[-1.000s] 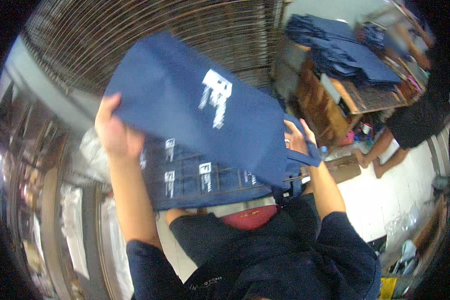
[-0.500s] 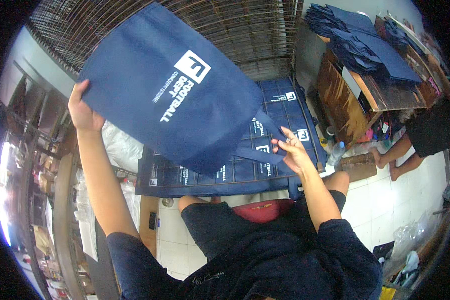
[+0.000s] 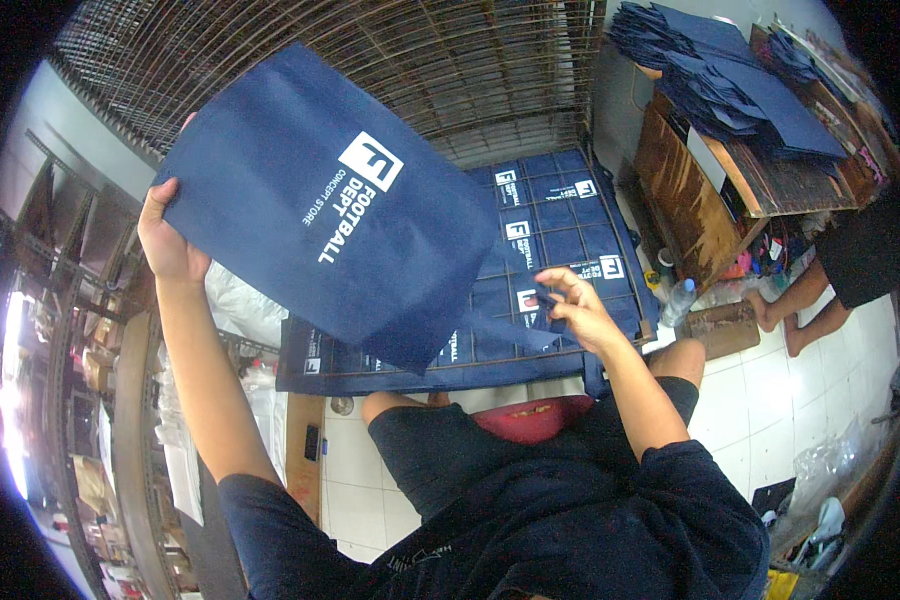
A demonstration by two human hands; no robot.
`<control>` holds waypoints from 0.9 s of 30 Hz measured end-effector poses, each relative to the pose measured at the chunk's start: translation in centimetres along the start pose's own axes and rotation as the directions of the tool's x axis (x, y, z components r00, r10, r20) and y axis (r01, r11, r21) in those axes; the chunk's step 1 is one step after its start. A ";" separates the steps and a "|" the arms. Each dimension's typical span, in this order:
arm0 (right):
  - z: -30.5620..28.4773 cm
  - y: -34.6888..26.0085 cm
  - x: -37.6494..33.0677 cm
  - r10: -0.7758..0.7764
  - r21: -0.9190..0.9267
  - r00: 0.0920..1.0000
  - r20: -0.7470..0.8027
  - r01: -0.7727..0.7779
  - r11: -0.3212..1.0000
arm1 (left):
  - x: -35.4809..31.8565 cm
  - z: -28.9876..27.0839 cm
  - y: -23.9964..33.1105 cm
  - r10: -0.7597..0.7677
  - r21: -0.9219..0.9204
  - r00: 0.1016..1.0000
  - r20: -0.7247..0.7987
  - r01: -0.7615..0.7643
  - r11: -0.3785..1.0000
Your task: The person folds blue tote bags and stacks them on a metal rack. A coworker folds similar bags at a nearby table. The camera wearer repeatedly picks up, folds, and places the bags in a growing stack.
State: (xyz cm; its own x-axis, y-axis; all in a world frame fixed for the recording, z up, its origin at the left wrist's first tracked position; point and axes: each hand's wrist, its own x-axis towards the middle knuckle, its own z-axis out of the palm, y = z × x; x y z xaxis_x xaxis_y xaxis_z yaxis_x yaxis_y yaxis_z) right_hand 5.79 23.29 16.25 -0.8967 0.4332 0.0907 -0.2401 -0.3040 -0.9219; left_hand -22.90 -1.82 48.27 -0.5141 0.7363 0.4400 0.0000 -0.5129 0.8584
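A navy fabric bag (image 3: 260, 190) with a white square logo and lettering is held up tilted in front of me. My left hand (image 3: 173, 235) grips its left edge, thumb on the near face and most fingers hidden behind. From the bag's right end a blurred strap handle (image 3: 510, 329) sticks out. Just above that strap is my right hand (image 3: 582, 312), its fingers curled but apart; a dark bit shows by the fingertips, and whether it touches them is unclear. Below lies a wire rack (image 3: 570, 345) over more printed navy bags (image 3: 560, 225).
Stacked wire racks (image 3: 370, 60) stand beyond the bag. At the right, a wooden table (image 3: 690, 190) carries piled navy bags (image 3: 740, 90). A plastic bottle (image 3: 679, 300) stands near another person's legs (image 3: 785, 300). Shelving (image 3: 90, 400) runs along the left.
The bag has come down slightly and its handle end has moved left, away from my right hand. My right hand has shifted a little left and down; my left hand keeps its grip.
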 end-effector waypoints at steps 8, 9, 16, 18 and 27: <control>0.4 2.4 0.6 0.040 0.019 0.992 -0.119 -0.038 0.999 | 0.2 3.1 -0.4 -0.003 0.028 0.999 0.038 0.002 1.000; 0.5 2.1 0.4 0.039 0.136 0.995 -0.093 -0.026 0.990 | 0.1 3.0 -0.2 -0.002 0.020 0.998 0.061 0.001 1.000; -0.6 5.6 -0.7 0.369 0.537 0.927 -0.069 -0.277 0.797 | 1.1 5.4 -0.2 0.054 0.070 0.992 -0.115 -0.046 0.996; 0.8 7.8 -1.9 0.481 0.548 0.877 -0.006 -0.399 0.735 | 1.4 7.1 -0.8 0.055 0.015 0.989 -0.141 -0.053 0.998; 8.3 6.9 -2.3 0.107 0.447 0.674 0.730 -0.591 0.672 | 1.3 4.7 -2.0 0.088 -0.003 0.958 -0.272 -0.092 0.996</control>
State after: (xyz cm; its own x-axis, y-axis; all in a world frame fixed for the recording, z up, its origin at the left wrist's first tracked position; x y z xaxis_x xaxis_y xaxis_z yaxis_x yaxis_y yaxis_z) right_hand 3.07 13.19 12.81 -0.9021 -0.3601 0.2376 0.2023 -0.8395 -0.5042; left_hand -19.56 2.18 48.35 -0.7262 0.5401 0.4253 0.0449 -0.5801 0.8133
